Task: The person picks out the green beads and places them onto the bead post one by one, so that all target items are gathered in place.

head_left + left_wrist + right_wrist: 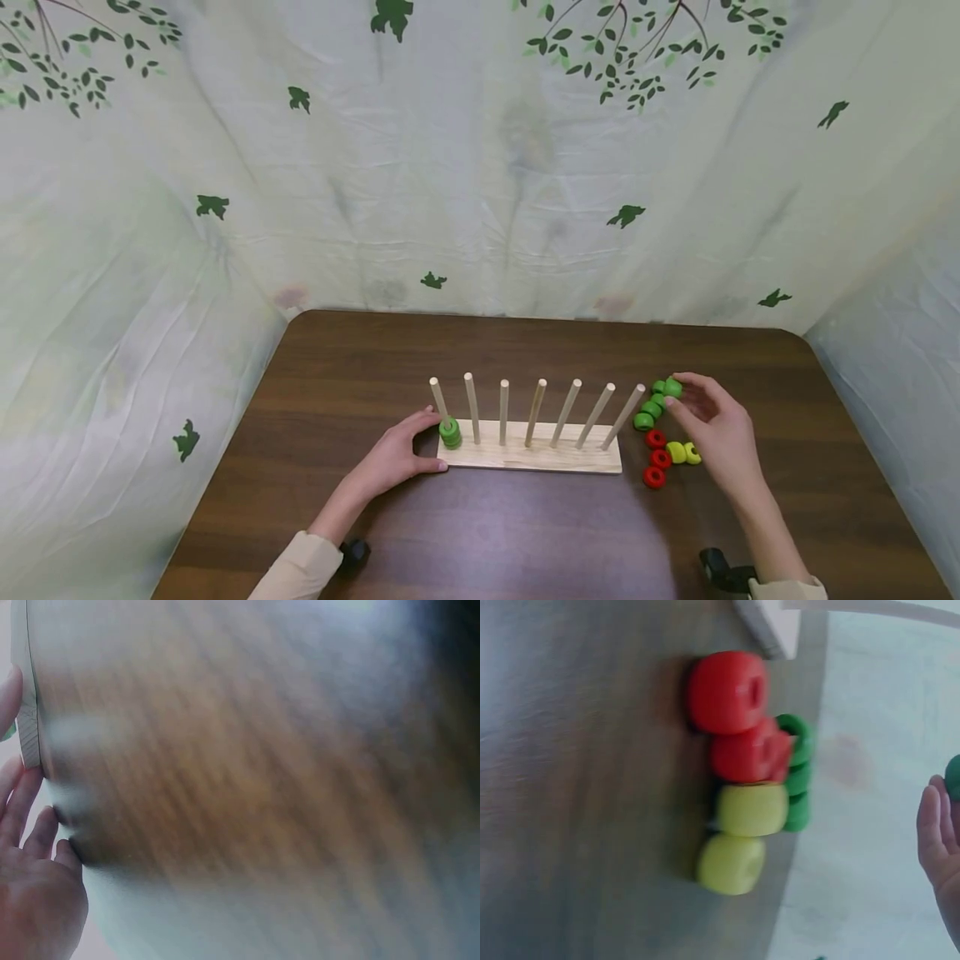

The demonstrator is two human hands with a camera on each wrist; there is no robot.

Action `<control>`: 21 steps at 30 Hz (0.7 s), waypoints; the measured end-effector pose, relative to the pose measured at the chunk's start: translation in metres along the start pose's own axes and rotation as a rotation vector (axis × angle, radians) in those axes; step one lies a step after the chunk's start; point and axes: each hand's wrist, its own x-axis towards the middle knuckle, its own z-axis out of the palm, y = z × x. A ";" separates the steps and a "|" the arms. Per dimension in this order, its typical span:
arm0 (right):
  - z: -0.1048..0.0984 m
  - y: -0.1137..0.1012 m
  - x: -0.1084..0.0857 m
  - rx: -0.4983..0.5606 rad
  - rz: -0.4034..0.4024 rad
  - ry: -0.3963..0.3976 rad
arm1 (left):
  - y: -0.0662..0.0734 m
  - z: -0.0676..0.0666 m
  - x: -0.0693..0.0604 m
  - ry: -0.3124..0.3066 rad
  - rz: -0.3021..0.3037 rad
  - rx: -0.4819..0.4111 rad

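A pale wooden board with a row of upright pegs [517, 457] lies on the brown table. My left hand [393, 454] grips its left end, thumb at the near corner and fingers at the far side; the left wrist view shows the board's end [28, 735] between them. Green rings [450, 433] are stacked low on the leftmost peg. Past the board's right end, my right hand [723, 425] pinches a green bead [672, 387] between thumb and fingertips, just above other green beads [650, 407]. In the right wrist view this held bead [953, 778] is partly cut off.
Red beads [654, 477] lie on the table right of the board, nearer me than the green row. Two yellow beads [677, 452] touch each other beside them. A pale curtain with leaf prints [480, 167] hangs behind the table [360, 358].
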 end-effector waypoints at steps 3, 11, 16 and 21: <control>-0.001 -0.013 0.002 0.016 0.002 -0.001 | 0.000 0.000 0.000 -0.003 0.001 0.005; -0.008 -0.051 0.008 0.016 -0.023 -0.023 | 0.001 0.000 0.000 0.004 0.005 0.003; -0.008 -0.069 0.013 0.041 -0.093 -0.009 | 0.001 0.001 0.000 0.009 0.007 0.005; -0.007 -0.076 0.019 0.046 -0.176 -0.010 | 0.000 0.000 0.000 0.013 0.016 0.006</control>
